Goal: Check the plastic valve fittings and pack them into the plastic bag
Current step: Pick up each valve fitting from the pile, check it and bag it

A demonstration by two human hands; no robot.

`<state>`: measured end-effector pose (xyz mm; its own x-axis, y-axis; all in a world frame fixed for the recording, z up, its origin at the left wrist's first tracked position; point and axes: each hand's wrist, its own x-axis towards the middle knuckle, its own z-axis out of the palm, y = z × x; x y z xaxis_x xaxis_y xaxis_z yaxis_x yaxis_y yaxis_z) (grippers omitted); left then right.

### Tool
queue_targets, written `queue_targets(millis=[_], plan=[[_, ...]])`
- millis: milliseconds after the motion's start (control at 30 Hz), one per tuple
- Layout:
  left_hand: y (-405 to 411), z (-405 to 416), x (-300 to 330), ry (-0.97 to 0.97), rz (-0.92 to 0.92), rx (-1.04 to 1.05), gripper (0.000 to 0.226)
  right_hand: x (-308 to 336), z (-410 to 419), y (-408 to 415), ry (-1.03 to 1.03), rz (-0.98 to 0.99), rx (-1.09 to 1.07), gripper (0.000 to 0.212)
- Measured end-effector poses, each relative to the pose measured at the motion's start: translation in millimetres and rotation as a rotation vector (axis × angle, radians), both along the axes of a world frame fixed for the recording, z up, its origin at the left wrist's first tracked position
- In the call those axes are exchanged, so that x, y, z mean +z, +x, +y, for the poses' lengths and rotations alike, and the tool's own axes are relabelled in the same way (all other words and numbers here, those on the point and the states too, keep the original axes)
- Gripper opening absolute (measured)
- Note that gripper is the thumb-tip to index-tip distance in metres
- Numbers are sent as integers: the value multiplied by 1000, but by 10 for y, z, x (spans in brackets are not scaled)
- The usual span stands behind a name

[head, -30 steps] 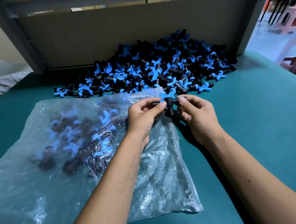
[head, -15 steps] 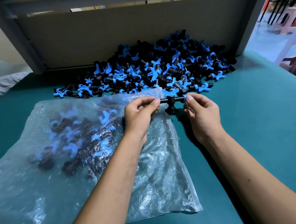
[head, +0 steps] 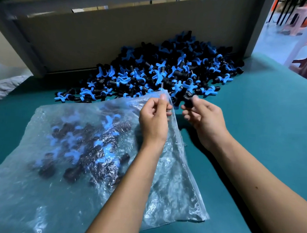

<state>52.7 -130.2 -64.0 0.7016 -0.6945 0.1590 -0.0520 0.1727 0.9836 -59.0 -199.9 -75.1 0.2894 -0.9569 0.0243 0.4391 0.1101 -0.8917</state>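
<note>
Left hand (head: 155, 116) is up at the far corner of the plastic bag (head: 86, 157), thumb and fingers pinching the film there and lifting its edge off the green table (head: 255, 121). Right hand (head: 205, 117) sits just beside it, fingers curled around a black valve fitting (head: 187, 101), gripped at the fingertips, right next to the bag's raised edge; the fitting is blurred, so whether its blue handle is showing is hard to call. The two hands are close but apart, with a narrow gap between them. The bag lies flat across the near left part of the table, crinkled and cloudy, and through it shows a cluster of packed fittings (head: 87, 145), dark bodies with blue winged handles, gathered toward the bag's middle. Beyond the hands, the big loose pile of fittings (head: 169, 72) is heaped along the table's far edge, banked against a grey-brown board (head: 108, 39) that stands upright there. Some strays trail off toward the far left. Off the table's far right corner, plastic stools (head: 305, 53) stand on a pale floor.
</note>
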Motion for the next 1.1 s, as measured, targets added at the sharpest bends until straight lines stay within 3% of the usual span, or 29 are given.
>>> queue_targets(millis=[67, 133, 200, 300, 467, 600, 733, 933, 1100], plan=[[-12, 26, -59, 222, -335, 81, 31, 71, -53, -107, 298, -319, 131, 32], [-26, 59, -104, 405, -662, 135, 38, 107, -96, -208, 471, -587, 238, 39], [-33, 54, -128, 475, -788, 124, 46, 108, -110, -242, 520, -676, 278, 41], [1, 57, -130, 518, -747, 115, 34, 108, -100, -207, 510, -657, 269, 39], [53, 75, -41, 393, -447, 163, 10, 94, -87, -150, 427, -497, 132, 17], [92, 88, 74, 295, -280, 246, 8, 74, -32, -93, 184, -183, 46, 19], [127, 96, 198, 148, -199, 281, 11, 51, 75, -33, -129, 95, 133, 22], [116, 111, 379, -77, -303, 317, 11, 44, 183, 35, -474, 354, 224, 19], [37, 131, 476, -145, -425, 311, 10, 112, 350, 176, -722, 370, 165, 18]])
